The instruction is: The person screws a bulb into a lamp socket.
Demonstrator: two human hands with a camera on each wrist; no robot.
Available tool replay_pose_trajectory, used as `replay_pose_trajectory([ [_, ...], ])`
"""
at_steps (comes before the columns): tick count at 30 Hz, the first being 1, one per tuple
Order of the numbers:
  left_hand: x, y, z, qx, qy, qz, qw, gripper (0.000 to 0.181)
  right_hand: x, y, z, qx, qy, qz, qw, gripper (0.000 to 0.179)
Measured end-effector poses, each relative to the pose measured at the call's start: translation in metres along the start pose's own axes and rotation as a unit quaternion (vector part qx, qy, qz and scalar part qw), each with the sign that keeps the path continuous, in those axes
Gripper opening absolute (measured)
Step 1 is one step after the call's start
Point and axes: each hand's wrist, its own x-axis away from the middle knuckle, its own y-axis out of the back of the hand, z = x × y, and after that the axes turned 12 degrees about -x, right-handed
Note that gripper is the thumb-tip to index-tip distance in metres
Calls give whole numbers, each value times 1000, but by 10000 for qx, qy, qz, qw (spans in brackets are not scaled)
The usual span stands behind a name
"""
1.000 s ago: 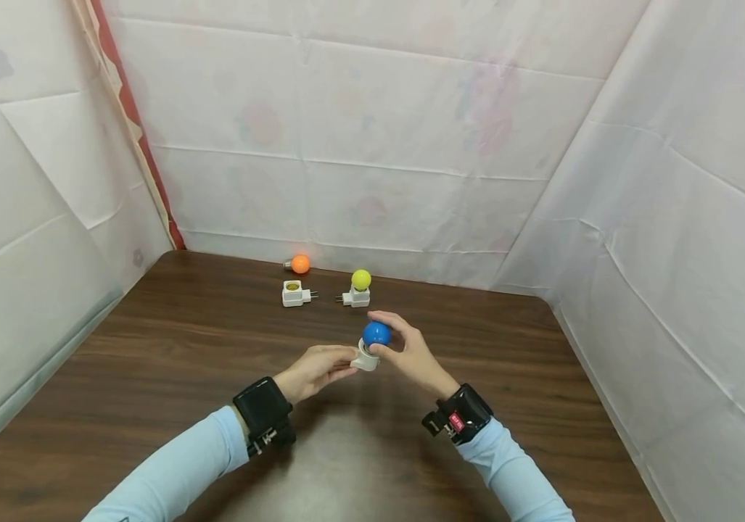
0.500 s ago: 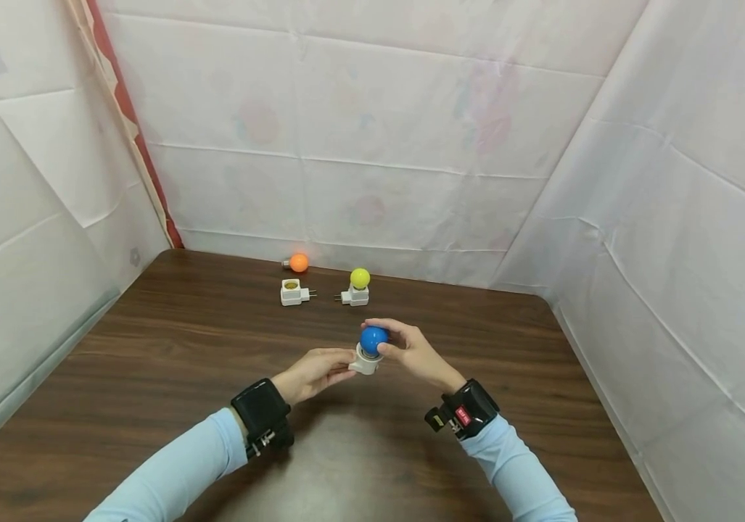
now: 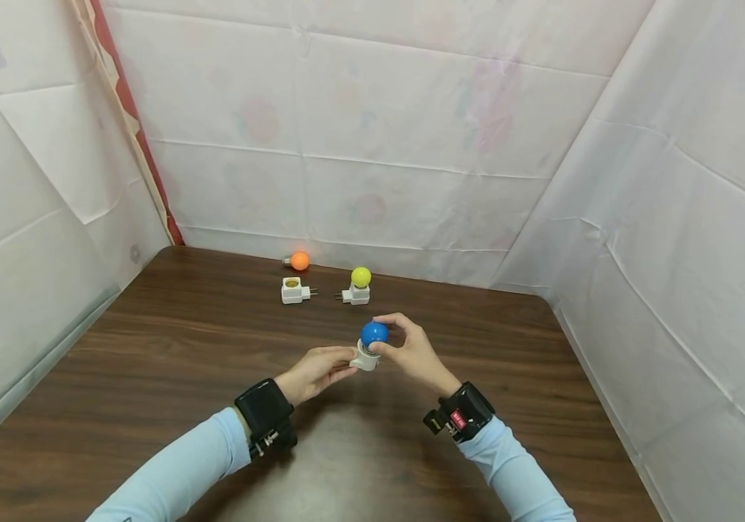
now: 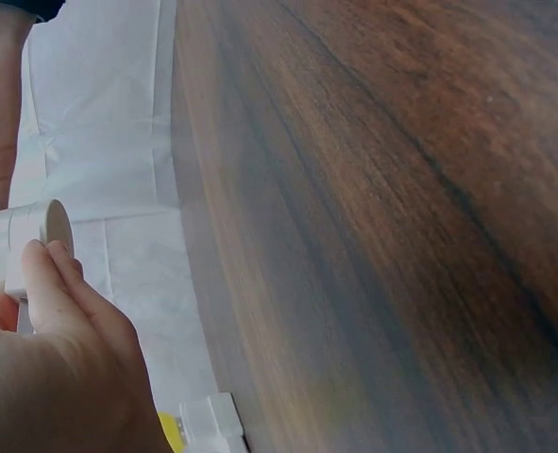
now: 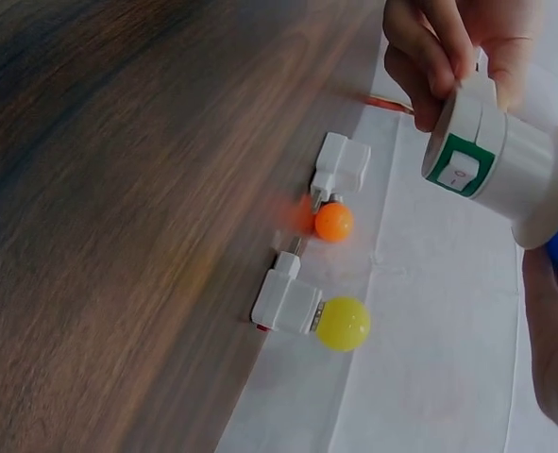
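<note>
Above the middle of the table, my left hand (image 3: 321, 371) pinches a white round lamp socket (image 3: 365, 359) by its side. The right wrist view shows a rocker switch (image 5: 460, 173) in a green surround on that socket (image 5: 519, 170). A blue light bulb (image 3: 374, 333) sits at the socket's mouth, tilted slightly, with a bit of its metal base showing. My right hand (image 3: 415, 355) holds the bulb between thumb and fingers. In the left wrist view the left fingers (image 4: 57, 283) press against the socket's flat end, and the blue bulb is out of sight.
Toward the back edge of the brown wooden table (image 3: 215, 326) lies an orange bulb (image 3: 299, 261). Before it is a square white plug-in socket (image 3: 291, 291) with an open top. Right of that, a yellow bulb (image 3: 361, 277) stands in another white socket (image 3: 355, 295). White sheeting (image 3: 372, 109) surrounds the table.
The right fingers have shifted around the blue bulb, swinging slightly one way and back. Bulb and socket dipped a little, then rose again. The left hand keeps its grip on the socket.
</note>
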Motion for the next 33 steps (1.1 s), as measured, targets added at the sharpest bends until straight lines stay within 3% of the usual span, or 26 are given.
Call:
replay_pose_trajectory([
  [2,-1,-1,1,-14,-52,27,10000,41,3,-2,9,60,-18,-109,9999,42],
  [7,0,-1,2,-37,-77,54,9999,41,1,-5,4,-113,-40,-354,9993,44],
  [13,1,0,1,-51,-10,-18,10000,41,2,-7,8,-205,33,-275,9994,46],
  [21,3,3,-1,-156,77,171,9997,39,2,-1,9,-501,447,607,9959,48],
  [27,3,9,-1,-408,162,411,9982,40,-3,5,-2,-820,384,1255,9880,44],
  [33,5,14,0,-468,156,521,9974,41,-6,7,-17,-874,279,1370,9863,43],
])
